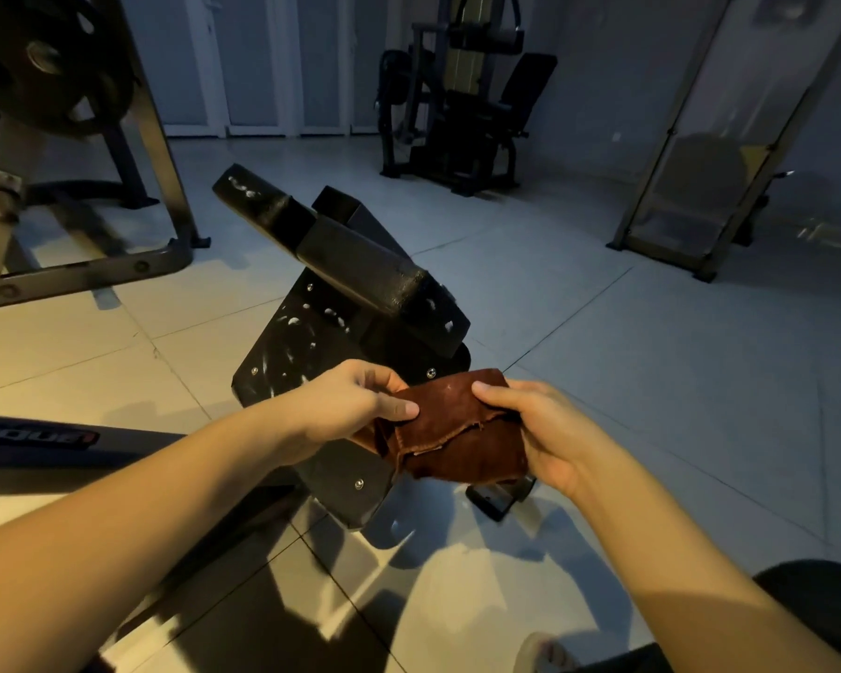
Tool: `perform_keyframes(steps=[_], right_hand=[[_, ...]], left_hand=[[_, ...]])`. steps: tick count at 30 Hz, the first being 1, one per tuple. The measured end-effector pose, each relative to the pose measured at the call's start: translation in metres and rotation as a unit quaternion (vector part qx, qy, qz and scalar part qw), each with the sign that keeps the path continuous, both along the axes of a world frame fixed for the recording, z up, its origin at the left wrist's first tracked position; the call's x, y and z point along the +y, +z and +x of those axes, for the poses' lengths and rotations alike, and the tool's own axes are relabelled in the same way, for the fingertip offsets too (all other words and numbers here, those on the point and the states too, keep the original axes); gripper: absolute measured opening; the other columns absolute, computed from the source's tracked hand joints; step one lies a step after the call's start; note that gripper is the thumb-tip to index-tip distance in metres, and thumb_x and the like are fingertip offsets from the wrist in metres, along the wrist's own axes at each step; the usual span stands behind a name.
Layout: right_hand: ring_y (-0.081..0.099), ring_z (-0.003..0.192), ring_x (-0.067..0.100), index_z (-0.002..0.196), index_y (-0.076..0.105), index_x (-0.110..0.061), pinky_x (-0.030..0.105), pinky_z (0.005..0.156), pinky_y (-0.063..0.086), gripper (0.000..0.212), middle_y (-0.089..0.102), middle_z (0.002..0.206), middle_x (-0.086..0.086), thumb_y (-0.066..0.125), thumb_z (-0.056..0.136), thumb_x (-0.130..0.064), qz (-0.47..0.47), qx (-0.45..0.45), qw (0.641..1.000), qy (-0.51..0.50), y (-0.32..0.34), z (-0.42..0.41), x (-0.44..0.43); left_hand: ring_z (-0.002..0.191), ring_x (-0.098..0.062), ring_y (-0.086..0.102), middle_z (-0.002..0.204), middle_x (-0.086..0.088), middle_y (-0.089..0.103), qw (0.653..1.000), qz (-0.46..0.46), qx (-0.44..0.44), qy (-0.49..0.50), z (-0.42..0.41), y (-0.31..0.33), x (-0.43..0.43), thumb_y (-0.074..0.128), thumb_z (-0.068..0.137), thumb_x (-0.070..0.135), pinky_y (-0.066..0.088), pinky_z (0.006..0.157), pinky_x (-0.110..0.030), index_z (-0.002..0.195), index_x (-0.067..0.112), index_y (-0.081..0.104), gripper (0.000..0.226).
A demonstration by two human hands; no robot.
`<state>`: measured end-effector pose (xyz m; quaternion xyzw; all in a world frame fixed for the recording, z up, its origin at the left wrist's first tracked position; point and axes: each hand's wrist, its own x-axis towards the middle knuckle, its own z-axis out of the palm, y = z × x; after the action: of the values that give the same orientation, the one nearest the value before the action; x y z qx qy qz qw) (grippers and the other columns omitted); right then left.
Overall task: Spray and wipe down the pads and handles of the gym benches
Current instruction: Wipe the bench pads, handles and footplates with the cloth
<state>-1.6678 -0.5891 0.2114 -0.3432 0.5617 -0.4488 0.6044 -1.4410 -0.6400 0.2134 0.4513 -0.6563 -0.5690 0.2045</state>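
Fingers of the left hand [355, 405] and right hand [540, 429] pinch the cloth [457, 429], white-flecked pad [375, 269] just beyond them; loose refolding could drop it.

Seen from a head-worn camera, a person's two forearms [176, 497] are bare along the whole length that shows, from the lower edge of the frame to the wrists. The left hand [355, 405] and the right hand [540, 429] are likewise uncovered, and the fingers [399, 409] are bare, a short nail showing on the left thumb. At lower right a dark garment [821, 604] with a rounded outline covers what seems to be a leg. Beside it, at the bottom edge, a pale blurred shape [542, 653] may be a foot, too indistinct to tell.
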Motion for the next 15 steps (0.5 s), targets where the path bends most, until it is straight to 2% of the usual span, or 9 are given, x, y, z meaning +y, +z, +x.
perform_keyframes(steps=[3, 5, 8, 10, 13, 15], right_hand=[[0.075, 0.079, 0.033, 0.108, 0.073, 0.000, 0.043, 0.072, 0.064, 0.019, 0.076, 0.098, 0.024, 0.071, 0.091, -0.007, 0.004, 0.007, 0.998, -0.066, 0.004, 0.003, 0.002], [0.074, 0.071, 0.031, 0.100, 0.073, -0.001, 0.041, 0.065, 0.064, 0.011, 0.077, 0.087, 0.021, 0.072, 0.090, -0.006, 0.005, 0.047, 0.993, -0.108, 0.006, 0.007, 0.000], [0.075, 0.075, 0.031, 0.097, 0.073, -0.005, 0.047, 0.075, 0.064, 0.008, 0.077, 0.082, 0.017, 0.070, 0.094, -0.012, -0.021, 0.133, 0.983, -0.126, -0.005, 0.012, -0.008], [0.076, 0.080, 0.033, 0.098, 0.073, -0.005, 0.049, 0.078, 0.064, 0.012, 0.077, 0.085, 0.017, 0.069, 0.096, -0.016, -0.025, 0.135, 0.980, -0.143, -0.015, 0.013, -0.012], [0.075, 0.081, 0.034, 0.095, 0.073, -0.006, 0.052, 0.081, 0.063, 0.009, 0.077, 0.083, 0.017, 0.070, 0.094, -0.015, -0.020, 0.076, 0.977, -0.197, -0.027, 0.006, -0.014], [0.075, 0.081, 0.033, 0.089, 0.072, -0.011, 0.052, 0.081, 0.062, 0.005, 0.076, 0.083, 0.016, 0.071, 0.094, -0.014, -0.046, 0.060, 0.967, -0.242, -0.031, -0.003, -0.017]], left_hand=[[0.087, -0.026, 0.077, 0.095, -0.012, 0.078, 0.999, -0.001, 0.016, 0.041, -0.012, 0.001, 0.003, 0.070, 0.095, 0.014, 0.063, 0.076, -0.040, 0.104, 0.009, 0.069, 0.010], [0.083, -0.025, 0.077, 0.093, -0.011, 0.078, 0.997, -0.024, 0.007, 0.078, -0.019, 0.003, 0.005, 0.072, 0.094, 0.015, 0.065, 0.072, -0.040, 0.099, 0.010, 0.070, 0.007], [0.084, -0.028, 0.077, 0.092, -0.014, 0.077, 0.992, -0.048, -0.041, 0.111, -0.028, -0.003, 0.002, 0.075, 0.092, 0.017, 0.065, 0.074, -0.048, 0.093, 0.010, 0.071, 0.008], [0.085, -0.028, 0.076, 0.091, -0.013, 0.077, 0.988, -0.056, -0.065, 0.126, -0.031, -0.012, -0.004, 0.076, 0.091, 0.020, 0.064, 0.076, -0.050, 0.091, 0.013, 0.072, 0.008], [0.084, -0.014, 0.071, 0.086, 0.002, 0.073, 0.968, -0.157, -0.143, 0.137, -0.028, -0.017, -0.013, 0.074, 0.092, 0.029, 0.061, 0.071, -0.034, 0.088, 0.024, 0.070, 0.007], [0.080, -0.003, 0.065, 0.084, 0.012, 0.068, 0.923, -0.280, -0.221, 0.143, -0.024, -0.006, -0.014, 0.070, 0.094, 0.038, 0.050, 0.064, -0.022, 0.090, 0.030, 0.066, 0.010]])
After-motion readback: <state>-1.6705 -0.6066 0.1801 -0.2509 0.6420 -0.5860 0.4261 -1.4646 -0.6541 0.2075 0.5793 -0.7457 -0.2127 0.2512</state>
